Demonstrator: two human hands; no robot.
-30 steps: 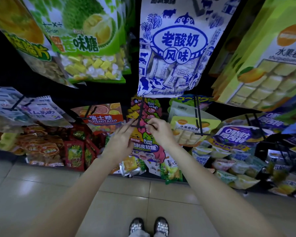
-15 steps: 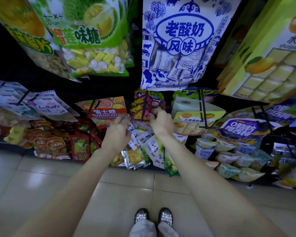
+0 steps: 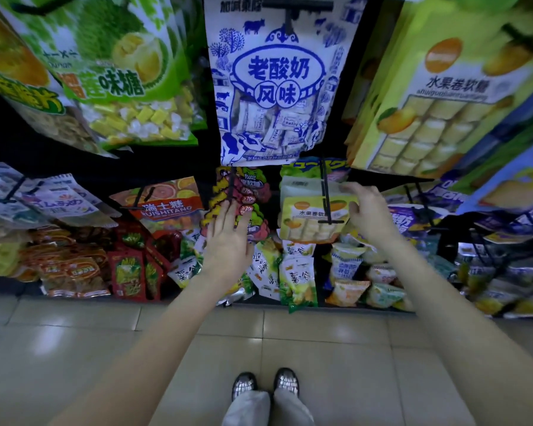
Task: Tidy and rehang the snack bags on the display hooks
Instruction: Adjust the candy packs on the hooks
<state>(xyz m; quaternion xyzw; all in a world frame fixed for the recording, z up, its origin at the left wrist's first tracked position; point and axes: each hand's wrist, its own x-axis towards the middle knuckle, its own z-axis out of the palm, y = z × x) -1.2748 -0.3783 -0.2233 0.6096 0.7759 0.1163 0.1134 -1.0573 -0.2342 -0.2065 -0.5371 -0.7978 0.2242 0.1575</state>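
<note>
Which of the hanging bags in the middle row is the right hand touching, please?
The pale yellow-green fruit-roll candy bag; the right hand touches its edge, unlike the pink gummy bag.

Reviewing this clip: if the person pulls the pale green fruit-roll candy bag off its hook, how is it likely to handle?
The pale green candy bag looks like thin film, so it would probably flex and crinkle. Its window shows many small separate pieces, so the contents may shift and sag downward. It hangs on a black hook, so it likely swings when the right hand nudges it.

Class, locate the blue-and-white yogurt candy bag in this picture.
In the head view, the blue-and-white bag hangs top centre, between the green durian candy bag and the yellow-green bag.
</note>
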